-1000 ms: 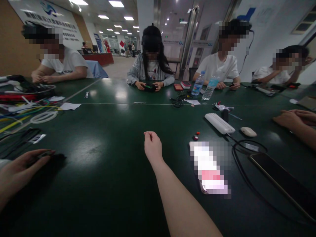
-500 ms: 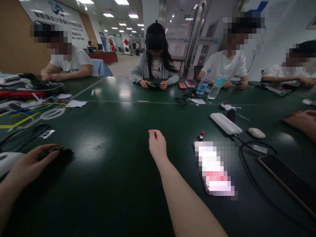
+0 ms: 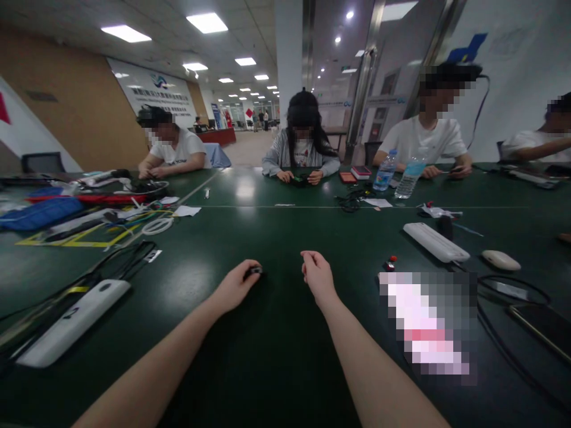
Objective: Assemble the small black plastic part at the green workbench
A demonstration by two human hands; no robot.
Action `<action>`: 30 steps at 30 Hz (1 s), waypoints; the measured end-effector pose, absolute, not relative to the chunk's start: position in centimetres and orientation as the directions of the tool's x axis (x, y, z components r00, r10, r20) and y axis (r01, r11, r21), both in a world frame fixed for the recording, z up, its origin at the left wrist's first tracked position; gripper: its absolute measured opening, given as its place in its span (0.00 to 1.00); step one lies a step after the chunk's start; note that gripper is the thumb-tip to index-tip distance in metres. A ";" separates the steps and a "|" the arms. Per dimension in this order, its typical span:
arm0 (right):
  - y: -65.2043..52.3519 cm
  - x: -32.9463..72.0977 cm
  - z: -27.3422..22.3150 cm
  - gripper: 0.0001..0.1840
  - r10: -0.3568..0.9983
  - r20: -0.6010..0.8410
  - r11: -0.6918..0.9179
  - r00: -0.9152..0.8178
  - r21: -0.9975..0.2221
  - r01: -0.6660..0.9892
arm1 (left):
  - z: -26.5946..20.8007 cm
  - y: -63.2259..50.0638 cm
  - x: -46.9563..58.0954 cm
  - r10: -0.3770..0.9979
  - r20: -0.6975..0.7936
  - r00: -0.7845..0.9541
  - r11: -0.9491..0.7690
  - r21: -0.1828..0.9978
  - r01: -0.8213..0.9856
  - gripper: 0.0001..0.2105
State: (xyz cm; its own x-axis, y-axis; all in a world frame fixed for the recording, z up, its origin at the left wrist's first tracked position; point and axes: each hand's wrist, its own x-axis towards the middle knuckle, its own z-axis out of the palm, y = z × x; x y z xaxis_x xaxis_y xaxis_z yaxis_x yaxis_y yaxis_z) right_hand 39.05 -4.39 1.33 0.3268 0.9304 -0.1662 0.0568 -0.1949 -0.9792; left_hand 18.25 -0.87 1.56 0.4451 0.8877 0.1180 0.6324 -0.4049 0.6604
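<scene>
Over the dark green tabletop (image 3: 250, 351), my left hand (image 3: 234, 286) is closed around a small dark object (image 3: 254, 270) with a shiny metallic part. Its exact kind is too small to tell, and the fingers hide part of it. A short gap to the right, my right hand (image 3: 319, 276) has its fingers curled, with thumb and forefinger pinched together. Whatever they may hold is hidden. To the right of this hand lie a small red-and-dark item (image 3: 391, 263) and a phone (image 3: 422, 324) with a lit, blurred screen.
At left lie a white power strip (image 3: 84, 318), dark cables (image 3: 129, 261), a white cable coil (image 3: 157, 226) and a blue tray (image 3: 44, 213). Another white power strip (image 3: 435, 242), a dark phone (image 3: 542, 327) and water bottles (image 3: 409, 178) are at right. Several people sit around the table.
My left hand has moved right, from the table's left side to the middle, carrying the small dark object. The head view has tilted up and turned left. My right hand keeps its curled shape.
</scene>
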 end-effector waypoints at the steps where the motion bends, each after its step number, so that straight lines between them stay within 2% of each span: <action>1: -4.4 39.1 1.3 0.14 0.934 -0.149 -0.176 0.324 -0.983 0.055 | 1.4 -1.0 19.1 0.869 0.122 0.479 -0.425 0.679 0.598 0.11; 7: -4.7 39.1 1.5 0.16 0.961 -0.073 -0.101 0.268 -0.990 0.095 | 0.7 -1.5 20.4 0.840 0.167 0.516 -0.445 0.756 0.481 0.11; 10: -5.0 38.7 1.8 0.17 0.980 -0.011 -0.058 0.201 -0.971 0.233 | 0.8 -1.5 20.1 0.823 0.212 0.527 -0.480 0.756 0.445 0.11; 13: -5.6 38.0 2.2 0.17 0.996 0.065 0.035 0.062 -0.919 0.393 | 0.9 -1.5 20.2 0.802 0.212 0.558 -0.490 0.767 0.414 0.11; 16: -6.1 37.6 2.4 0.18 0.998 0.062 0.056 -0.003 -0.879 0.473 | 0.8 -1.3 19.7 0.806 0.201 0.558 -0.477 0.777 0.410 0.11; 22: -5.9 38.4 2.2 0.21 0.997 -0.024 -0.054 0.076 -0.905 0.423 | 1.1 0.7 13.5 0.910 0.151 0.387 -0.354 0.770 0.531 0.11; 25: -5.7 38.6 2.2 0.20 0.997 -0.034 -0.058 0.064 -0.910 0.411 | 1.7 1.2 8.9 0.948 0.150 0.282 -0.291 0.769 0.569 0.10; 30: -5.5 38.7 2.0 0.20 0.997 -0.054 -0.071 0.050 -0.884 0.461 | 1.8 1.1 4.2 0.954 0.261 0.144 -0.291 0.706 0.646 0.10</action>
State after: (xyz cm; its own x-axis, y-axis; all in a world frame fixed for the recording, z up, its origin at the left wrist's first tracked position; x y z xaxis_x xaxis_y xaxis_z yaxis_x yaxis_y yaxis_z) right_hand 38.66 -5.52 1.96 0.0500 0.9973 -0.0544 0.4611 -0.0714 -0.8845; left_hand 4.19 1.14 1.81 0.1439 0.9545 0.2613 0.6459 -0.2906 0.7059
